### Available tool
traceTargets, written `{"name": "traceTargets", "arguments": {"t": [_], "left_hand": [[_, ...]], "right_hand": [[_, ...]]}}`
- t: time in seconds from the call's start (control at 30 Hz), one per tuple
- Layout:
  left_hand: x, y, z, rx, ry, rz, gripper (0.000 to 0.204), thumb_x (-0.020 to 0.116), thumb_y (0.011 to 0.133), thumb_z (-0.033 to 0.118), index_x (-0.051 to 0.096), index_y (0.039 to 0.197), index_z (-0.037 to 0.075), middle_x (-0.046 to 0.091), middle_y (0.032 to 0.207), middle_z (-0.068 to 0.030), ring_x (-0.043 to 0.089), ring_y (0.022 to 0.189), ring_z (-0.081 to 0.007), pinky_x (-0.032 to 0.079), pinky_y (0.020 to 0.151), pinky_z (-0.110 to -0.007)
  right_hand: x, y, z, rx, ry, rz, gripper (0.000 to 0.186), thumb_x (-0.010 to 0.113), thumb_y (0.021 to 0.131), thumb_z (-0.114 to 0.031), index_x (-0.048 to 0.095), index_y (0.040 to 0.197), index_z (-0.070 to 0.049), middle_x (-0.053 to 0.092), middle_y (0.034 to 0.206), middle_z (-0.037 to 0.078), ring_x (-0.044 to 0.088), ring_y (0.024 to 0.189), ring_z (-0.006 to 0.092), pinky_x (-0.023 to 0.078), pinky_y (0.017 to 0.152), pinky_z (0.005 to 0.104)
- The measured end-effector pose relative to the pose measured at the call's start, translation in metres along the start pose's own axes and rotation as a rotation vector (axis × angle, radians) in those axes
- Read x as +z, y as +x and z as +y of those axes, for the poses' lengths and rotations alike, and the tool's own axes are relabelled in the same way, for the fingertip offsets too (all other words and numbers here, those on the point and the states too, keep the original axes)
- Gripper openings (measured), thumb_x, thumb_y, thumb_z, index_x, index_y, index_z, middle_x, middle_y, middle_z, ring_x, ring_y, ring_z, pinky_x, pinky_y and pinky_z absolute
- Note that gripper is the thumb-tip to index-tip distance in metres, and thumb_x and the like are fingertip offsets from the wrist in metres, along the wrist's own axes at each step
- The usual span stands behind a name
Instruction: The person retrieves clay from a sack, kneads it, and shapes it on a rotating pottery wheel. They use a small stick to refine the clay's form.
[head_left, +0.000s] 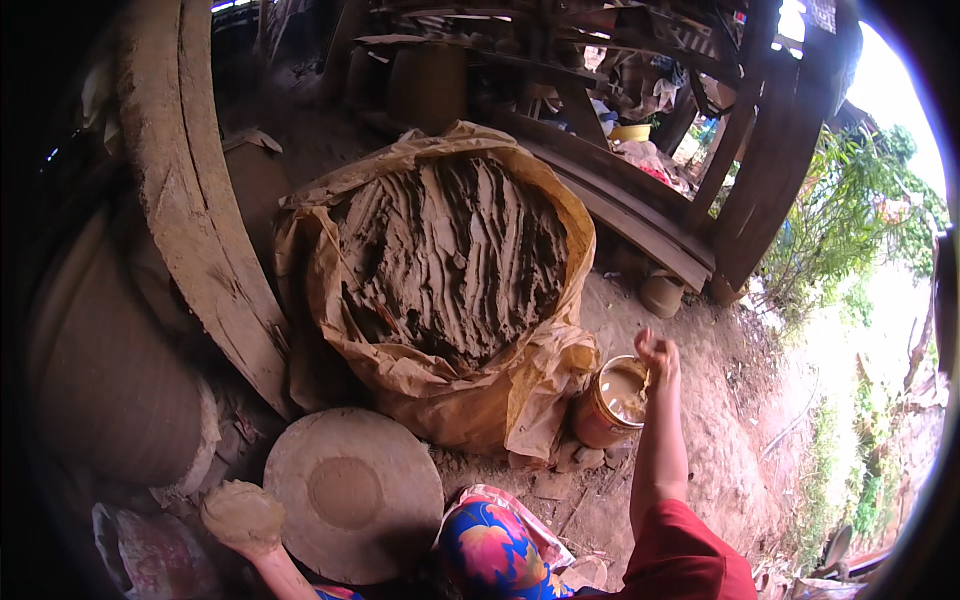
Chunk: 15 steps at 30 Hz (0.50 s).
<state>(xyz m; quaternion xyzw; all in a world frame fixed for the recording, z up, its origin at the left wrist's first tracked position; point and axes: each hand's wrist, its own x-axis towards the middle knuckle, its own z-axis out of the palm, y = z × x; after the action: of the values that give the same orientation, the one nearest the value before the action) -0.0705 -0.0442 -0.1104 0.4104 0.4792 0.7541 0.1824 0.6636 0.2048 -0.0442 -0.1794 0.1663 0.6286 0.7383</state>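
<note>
My left hand (258, 549) is at the lower left, closed about a rounded lump of wet clay (240, 513) that hides most of the fingers. Just right of it lies a round, clay-coated wheel head (412, 480) with a paler circle at its middle. My right hand (657, 354) is raised over the far rim of a reddish bucket (603, 425) of muddy water. Its fingers are curled; a small yellowish strip shows beneath them, too unclear to name. Beyond the wheel stands a large tan sack (470, 410), its mouth spread around a mass of dark, ridged clay (455, 260).
A thick wooden post (190, 170) slants down at the left, beside a large clay-coloured vessel (110, 350). Wooden beams (640, 225) run behind the sack. A small pot (662, 295) sits on the dirt floor (725, 420). Green plants (830, 210) grow at the right.
</note>
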Motion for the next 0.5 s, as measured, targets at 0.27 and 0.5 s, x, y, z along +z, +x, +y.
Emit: {"name": "traceTargets", "arguments": {"t": [0.27, 0.5], "left_hand": [[0.02, 0.0, 0.013, -0.059, -0.412, -0.056, 0.038, 0.03, 0.088, 0.03, 0.04, 0.115, 0.006, 0.047, 0.113, -0.0078, 0.047, 0.102, -0.0231, 0.038, 0.089, -0.036], [0.023, -0.004, 0.024, 0.067, -0.297, -0.104, 0.032, 0.032, 0.088, 0.025, 0.04, 0.113, 0.007, 0.048, 0.108, -0.0076, 0.049, 0.098, -0.0227, 0.04, 0.086, -0.037]], "right_hand": [[0.25, 0.073, 0.187, -0.075, -0.452, -0.478, 0.01, 0.036, 0.082, -0.003, 0.045, 0.081, 0.002, 0.046, 0.073, 0.01, 0.046, 0.066, 0.0201, 0.042, 0.063, 0.0308], [0.238, 0.114, 0.25, -1.187, -2.353, -0.556, 0.039, 0.034, 0.086, -0.027, 0.05, 0.102, 0.004, 0.049, 0.108, 0.024, 0.046, 0.102, 0.0337, 0.036, 0.084, 0.0396]]}}
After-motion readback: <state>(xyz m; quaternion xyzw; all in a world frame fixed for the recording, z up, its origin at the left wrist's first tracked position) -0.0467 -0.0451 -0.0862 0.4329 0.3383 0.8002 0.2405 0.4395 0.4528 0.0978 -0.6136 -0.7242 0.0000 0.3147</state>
